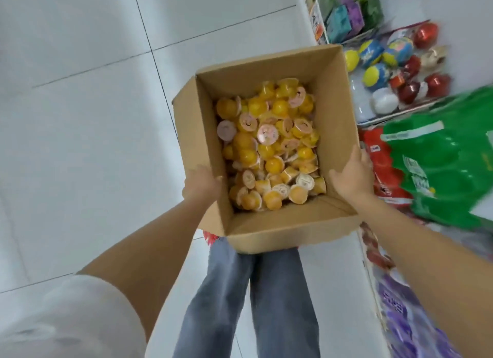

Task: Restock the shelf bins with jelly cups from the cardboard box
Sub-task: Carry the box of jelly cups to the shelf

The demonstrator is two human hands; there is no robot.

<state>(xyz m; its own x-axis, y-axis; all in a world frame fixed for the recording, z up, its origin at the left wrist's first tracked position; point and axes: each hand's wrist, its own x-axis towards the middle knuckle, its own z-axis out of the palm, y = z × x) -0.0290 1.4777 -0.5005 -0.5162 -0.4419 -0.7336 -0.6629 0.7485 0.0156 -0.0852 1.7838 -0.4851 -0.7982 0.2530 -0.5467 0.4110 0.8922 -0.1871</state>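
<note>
An open cardboard box [333,112] is held in front of my legs, above the white floor. Inside it lie several yellow and orange jelly cups [269,147], some with pale lids showing. My left hand [201,183] grips the box's left wall, with fingers curled over its rim. My right hand [352,175] grips the right wall, thumb inside the box and fingers hidden outside it. Both arms reach forward from the bottom of the view.
Shelves run down the right side: a tray of round foil-wrapped sweets [394,72], green bags [448,155], red packets [384,168], purple packets [408,315]. Small coloured boxes [349,11] stand at the top right. White tiled floor [80,117] spreads on the left.
</note>
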